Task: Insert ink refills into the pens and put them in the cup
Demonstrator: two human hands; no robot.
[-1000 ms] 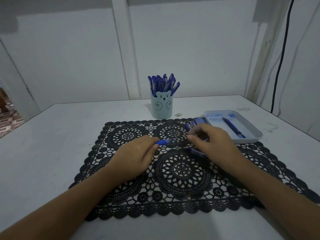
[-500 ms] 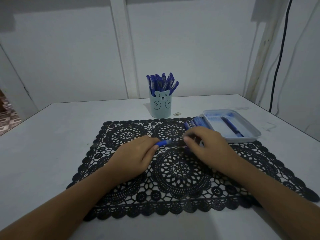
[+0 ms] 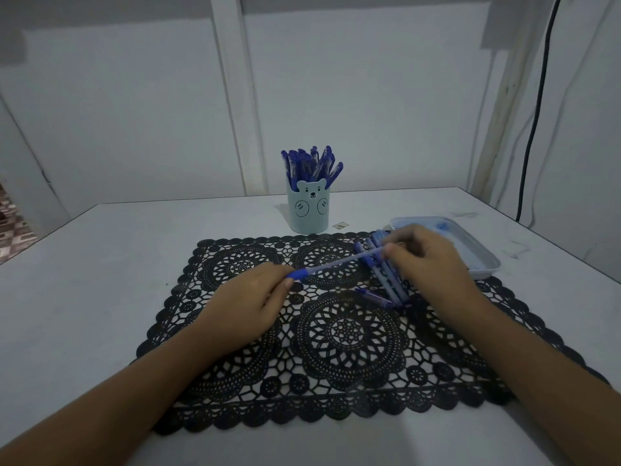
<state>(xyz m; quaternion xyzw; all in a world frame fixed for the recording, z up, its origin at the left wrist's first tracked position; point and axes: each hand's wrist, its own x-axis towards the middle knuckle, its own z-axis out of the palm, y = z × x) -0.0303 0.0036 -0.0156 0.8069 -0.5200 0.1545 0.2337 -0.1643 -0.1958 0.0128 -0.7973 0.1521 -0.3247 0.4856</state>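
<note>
- Presently, the left hand [image 3: 248,304] rests on the mat [image 3: 346,334], fingers curled, pinching the blue grip end of a pen [image 3: 336,262].
- The right hand [image 3: 433,264] pinches the pen's other end; the pen spans both hands just above the mat, its right end higher.
- Whether a refill sits in the barrel cannot be told.
- A pile of pens [image 3: 386,277] lies on the mat, partly under the right hand, near the tray [image 3: 484,269].
- The cup [image 3: 308,210] stands upright on the table [image 3: 100,264] just behind the mat, packed with stored pens [image 3: 312,166].
- Tray contents are too blurred to identify.
</note>
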